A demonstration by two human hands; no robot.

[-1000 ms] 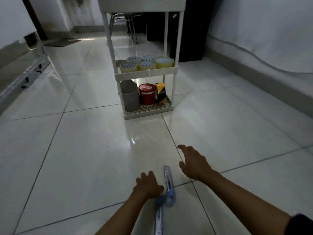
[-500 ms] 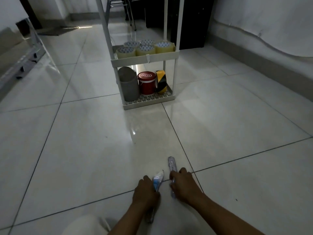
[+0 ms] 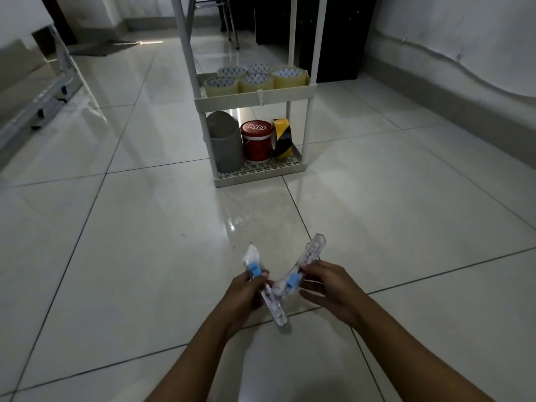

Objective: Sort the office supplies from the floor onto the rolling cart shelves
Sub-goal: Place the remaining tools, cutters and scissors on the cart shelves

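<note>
Two long clear plastic packs with blue pieces inside are lifted just above the floor tiles. My left hand grips the left pack, whose top points up and left. My right hand holds the right pack, which leans up and right. Their lower ends cross between my hands. The white rolling cart stands ahead; its middle shelf holds several rolls of clear tape.
On the cart's bottom shelf stand a grey cylinder, a red tub and a yellow-black tape roll. A metal frame lies at far left. A dark cabinet and a wall are at right.
Both hands closed on the packs lying on the floor and raised them. The view moved closer to the cart.
</note>
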